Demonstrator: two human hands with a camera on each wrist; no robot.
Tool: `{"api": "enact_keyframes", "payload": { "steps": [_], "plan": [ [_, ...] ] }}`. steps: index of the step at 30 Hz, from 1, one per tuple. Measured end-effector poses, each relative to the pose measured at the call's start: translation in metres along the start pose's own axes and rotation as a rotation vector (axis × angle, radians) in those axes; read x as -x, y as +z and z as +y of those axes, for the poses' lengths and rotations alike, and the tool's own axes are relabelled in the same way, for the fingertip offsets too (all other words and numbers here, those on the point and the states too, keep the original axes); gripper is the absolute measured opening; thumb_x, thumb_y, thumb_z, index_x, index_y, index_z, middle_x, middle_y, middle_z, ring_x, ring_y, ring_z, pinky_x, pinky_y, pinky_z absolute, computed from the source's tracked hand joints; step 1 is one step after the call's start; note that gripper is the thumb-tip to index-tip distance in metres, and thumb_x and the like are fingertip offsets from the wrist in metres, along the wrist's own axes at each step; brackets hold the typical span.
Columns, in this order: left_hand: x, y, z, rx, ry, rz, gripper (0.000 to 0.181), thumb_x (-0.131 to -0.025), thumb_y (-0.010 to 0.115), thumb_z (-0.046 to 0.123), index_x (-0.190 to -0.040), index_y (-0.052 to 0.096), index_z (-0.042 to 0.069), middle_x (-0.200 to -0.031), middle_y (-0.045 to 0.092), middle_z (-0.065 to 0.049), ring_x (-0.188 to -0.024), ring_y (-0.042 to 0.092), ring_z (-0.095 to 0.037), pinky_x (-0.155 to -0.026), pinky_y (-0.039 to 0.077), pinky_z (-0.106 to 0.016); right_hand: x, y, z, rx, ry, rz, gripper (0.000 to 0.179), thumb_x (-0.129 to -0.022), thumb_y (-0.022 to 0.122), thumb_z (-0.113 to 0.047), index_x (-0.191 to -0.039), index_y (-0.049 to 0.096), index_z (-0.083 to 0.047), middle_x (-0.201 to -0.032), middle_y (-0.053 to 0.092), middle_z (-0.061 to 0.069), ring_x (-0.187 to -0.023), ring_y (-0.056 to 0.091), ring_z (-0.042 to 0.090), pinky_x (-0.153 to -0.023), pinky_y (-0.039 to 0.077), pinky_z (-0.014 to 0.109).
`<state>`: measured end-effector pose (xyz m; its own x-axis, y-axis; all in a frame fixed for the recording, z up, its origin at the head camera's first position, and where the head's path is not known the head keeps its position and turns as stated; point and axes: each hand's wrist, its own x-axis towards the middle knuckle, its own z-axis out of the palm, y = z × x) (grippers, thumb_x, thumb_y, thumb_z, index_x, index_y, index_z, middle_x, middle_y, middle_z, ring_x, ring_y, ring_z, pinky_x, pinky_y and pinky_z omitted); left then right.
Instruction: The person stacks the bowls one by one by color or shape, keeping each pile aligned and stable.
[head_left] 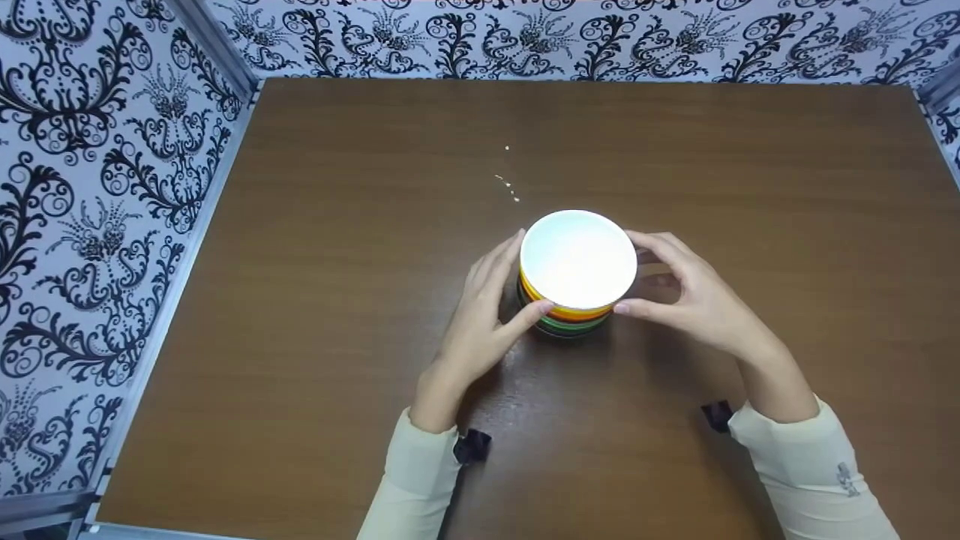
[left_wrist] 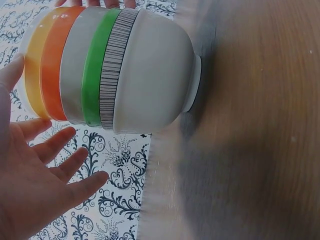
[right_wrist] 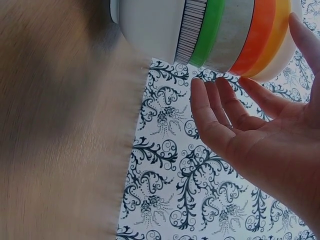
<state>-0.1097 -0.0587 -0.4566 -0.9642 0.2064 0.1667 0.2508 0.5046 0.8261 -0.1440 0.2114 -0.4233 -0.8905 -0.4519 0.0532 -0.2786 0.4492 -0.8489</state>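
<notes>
A nested stack of bowls (head_left: pixel 577 259) stands on the brown table, a white bowl uppermost. From the side, yellow, orange (left_wrist: pixel 55 62), grey, green (left_wrist: pixel 95 67) and black-striped bands show above a white footed bowl (left_wrist: pixel 150 72) at the base. On the stack's left is my left hand (head_left: pixel 480 315), its thumb at the front of the upper bowls and its other fingers spread along the side. Opposite it, my right hand (head_left: pixel 690 292) has its thumb near the top rim and its index fingertip by the orange band (right_wrist: pixel 255 37). Its other fingers bend loosely beside the stack.
Small white crumbs or grains (head_left: pixel 508 184) lie on the table (head_left: pixel 360 225) behind the stack. White panels with black scrollwork (head_left: pixel 90 247) border the table at the left and back. Each cream sleeve (head_left: pixel 420 465) has a dark object at its cuff.
</notes>
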Motion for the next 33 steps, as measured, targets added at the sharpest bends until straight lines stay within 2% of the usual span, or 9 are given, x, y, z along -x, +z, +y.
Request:
{"api": "enact_keyframes", "payload": {
  "steps": [14,21,28,33],
  "plan": [
    [0.0,-0.006,-0.003,-0.018,0.003,-0.005,0.081,-0.092,0.069,0.046,-0.158,0.028,0.023,-0.162,0.032,0.002,-0.15,0.028,-0.021,-0.123,0.026,-0.05,0.002,-0.002,0.0,0.0,0.019,-0.007,0.078,-0.081,0.083,-0.013,-0.149,0.045,-0.019,-0.134,0.05,-0.001,-0.114,0.06,0.011,-0.092,0.054,0.015],
    [-0.001,-0.012,-0.006,-0.027,0.012,0.003,0.081,-0.092,0.068,0.044,-0.158,0.029,0.02,-0.163,0.031,0.001,-0.151,0.027,-0.022,-0.123,0.026,-0.051,0.002,-0.003,-0.001,-0.009,0.022,-0.013,0.077,-0.082,0.082,-0.014,-0.149,0.045,-0.02,-0.135,0.049,-0.001,-0.116,0.058,0.008,-0.093,0.054,0.016],
    [0.0,-0.018,-0.011,-0.02,0.018,0.019,0.081,-0.092,0.069,0.042,-0.159,0.028,0.02,-0.164,0.029,0.0,-0.151,0.026,-0.022,-0.124,0.023,-0.051,0.003,-0.006,-0.001,0.021,0.028,-0.005,0.075,-0.083,0.081,-0.016,-0.149,0.045,-0.023,-0.136,0.05,-0.002,-0.118,0.055,0.002,-0.095,0.05,0.01],
    [0.001,-0.022,-0.013,-0.03,0.013,0.035,0.082,-0.092,0.069,0.042,-0.159,0.027,0.02,-0.165,0.026,0.001,-0.152,0.024,-0.023,-0.125,0.021,-0.052,0.004,-0.009,-0.001,0.007,0.029,-0.007,0.075,-0.084,0.08,-0.015,-0.15,0.045,-0.022,-0.137,0.049,-0.002,-0.119,0.056,0.006,-0.096,0.051,0.012]
  ]
}}
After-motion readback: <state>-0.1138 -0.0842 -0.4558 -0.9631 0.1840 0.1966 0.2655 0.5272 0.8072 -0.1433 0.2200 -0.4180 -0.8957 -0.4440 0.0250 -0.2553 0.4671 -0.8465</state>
